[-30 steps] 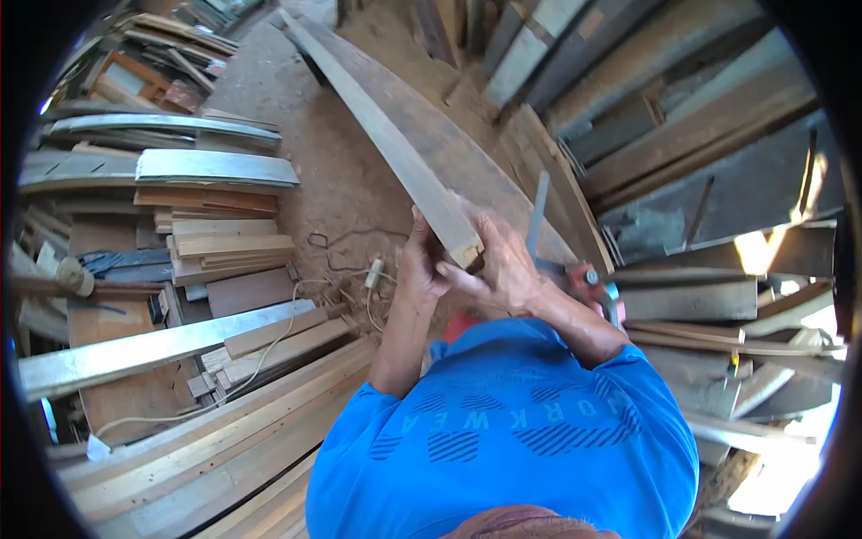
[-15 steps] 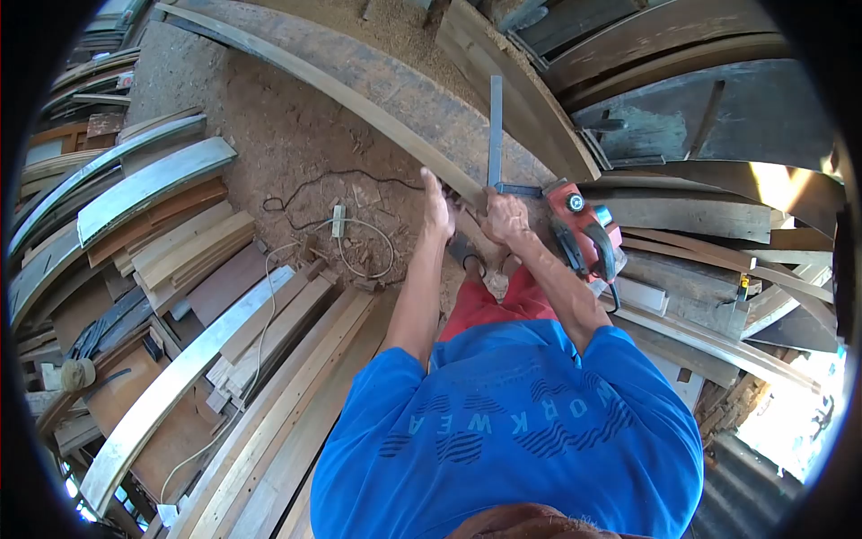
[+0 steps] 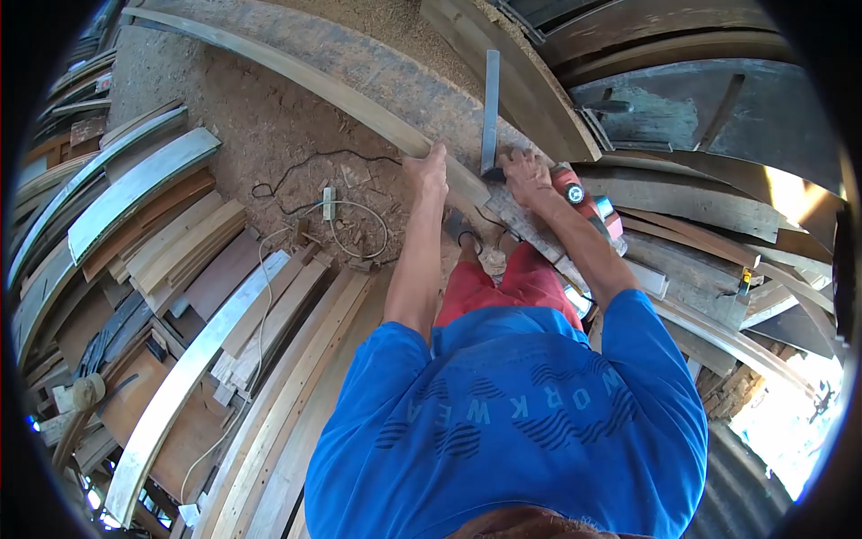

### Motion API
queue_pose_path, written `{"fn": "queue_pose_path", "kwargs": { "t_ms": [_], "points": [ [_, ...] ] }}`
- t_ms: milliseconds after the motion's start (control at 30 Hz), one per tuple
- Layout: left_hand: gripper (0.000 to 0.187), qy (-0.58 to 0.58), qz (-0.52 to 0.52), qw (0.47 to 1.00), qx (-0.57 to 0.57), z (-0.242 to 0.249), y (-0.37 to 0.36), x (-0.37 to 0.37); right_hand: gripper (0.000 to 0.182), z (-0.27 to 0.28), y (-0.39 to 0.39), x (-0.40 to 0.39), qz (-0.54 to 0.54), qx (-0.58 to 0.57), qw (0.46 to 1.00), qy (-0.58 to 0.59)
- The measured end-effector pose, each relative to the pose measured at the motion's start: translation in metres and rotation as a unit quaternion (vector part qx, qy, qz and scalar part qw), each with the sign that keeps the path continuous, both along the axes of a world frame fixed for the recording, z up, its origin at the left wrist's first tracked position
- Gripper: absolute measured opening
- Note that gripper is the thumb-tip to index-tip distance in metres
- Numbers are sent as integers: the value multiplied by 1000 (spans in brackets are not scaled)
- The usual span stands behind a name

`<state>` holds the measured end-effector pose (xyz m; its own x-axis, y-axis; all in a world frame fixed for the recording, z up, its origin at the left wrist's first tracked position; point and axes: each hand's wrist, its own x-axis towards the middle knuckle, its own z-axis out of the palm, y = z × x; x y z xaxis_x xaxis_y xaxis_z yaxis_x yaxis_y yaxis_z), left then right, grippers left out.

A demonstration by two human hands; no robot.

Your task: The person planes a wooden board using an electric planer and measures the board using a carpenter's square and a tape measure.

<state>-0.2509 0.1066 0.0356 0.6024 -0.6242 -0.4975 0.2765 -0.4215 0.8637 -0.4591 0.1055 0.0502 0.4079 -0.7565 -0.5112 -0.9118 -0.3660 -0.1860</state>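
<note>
A long wooden board (image 3: pixel 359 108) lies along the edge of the workbench (image 3: pixel 386 76), running from the upper left to its near end between my hands. My left hand (image 3: pixel 428 172) is closed around the board close to that end. Farther right, my right hand (image 3: pixel 532 182) has its fingers bent over the dark stock of a try square (image 3: pixel 491 108). The square's metal blade points away from me across the bench, and the stock is mostly covered by my fingers. Beside my right wrist sits a red electric planer (image 3: pixel 567 183), partly hidden by my forearm.
Stacked timber (image 3: pixel 180 256) and pale curved pieces (image 3: pixel 144 193) fill the left side. A power strip (image 3: pixel 329 203) and its cables lie on the dusty ground. A wide plank (image 3: pixel 512 76) leans beyond the bench, and more boards (image 3: pixel 691 216) are piled at right.
My left hand has gone from upright and open beside the board to closed around it. My right hand has shifted right, off the board's end, onto the square's stock. The planer is now more covered.
</note>
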Motion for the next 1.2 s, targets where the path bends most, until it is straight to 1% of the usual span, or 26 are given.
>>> {"fn": "queue_pose_path", "kwargs": {
  "t_ms": [67,133,167,233,267,333,433,467,533,567,600,667,733,767,800,833,867,900,933,967,1000,1033,1067,1100,1133,1200],
  "points": [
    [75,36,-2,999,29,15,-4,-2,32,-3,-6,-1,2,26,1000,-3],
    [68,31,27,999,12,11,-11,-9,33,-4,-15,-2,-6,31,999,13],
    [66,29,42,999,5,9,-14,-13,37,-5,-18,-1,-7,40,999,17],
    [80,42,18,999,9,7,-25,-17,46,-3,-23,2,-9,59,998,23],
    [88,48,6,999,12,8,-28,-19,43,0,-21,1,-1,66,998,24],
    [87,33,13,999,21,-2,-32,-21,36,9,-24,-2,13,69,997,23],
    [88,27,3,999,29,-7,-32,-20,38,10,-27,-27,-37,96,995,-17],
    [89,28,-5,999,30,-8,-35,-19,37,11,-29,-42,-50,86,995,-32],
    [92,15,-10,999,28,7,-34,-22,35,20,-24,-82,-82,70,993,-58],
    [94,9,-14,1000,27,13,-35,-23,34,36,-17,-103,-133,31,985,-105],
    [94,-3,-28,999,21,13,-35,-21,34,64,-8,-120,-182,-8,971,-152],
    [93,-26,-55,998,10,5,-31,-17,43,133,4,-140,-246,77,962,-93],
    [90,-131,-86,987,24,-1,-28,-11,55,122,43,-175,-333,143,928,-89],
    [88,-183,-100,977,33,-1,-25,-12,52,116,69,-184,-330,130,923,-148],
    [82,-344,-120,931,13,16,-23,-18,50,109,95,-191,-327,114,915,-206],
    [77,-495,-135,858,-7,52,-17,-28,47,100,111,-196,-322,98,904,-265],
    [71,-632,-145,761,-26,83,-12,-36,46,88,119,-196,-346,110,892,-269],
    [66,-543,-235,803,-71,103,-10,-47,44,79,126,-192,-369,124,880,-274],
    [61,-442,-320,830,-113,119,-6,-62,42,75,132,-189,-392,138,866,-278],
    [56,-333,-398,841,-155,128,0,-77,40,78,134,-188,-413,147,852,-288],
    [45,-284,-449,827,-183,131,8,-96,38,84,132,-187,-433,152,837,-299],
    [39,-308,-462,793,-250,116,14,-115,37,90,128,-186,-451,157,823,-309],
    [42,-312,-472,785,-252,99,22,-129,35,93,124,-185,-466,162,810,-318],
    [47,-335,-476,782,-224,70,33,-138,28,96,130,-182,-497,113,777,-370],
    [53,-354,-481,778,-195,46,44,-144,27,105,135,-182,-521,116,754,-383],
    [63,-451,-526,717,-76,35,58,-156,26,138,133,-189,-562,116,711,-407]
  ]
}}
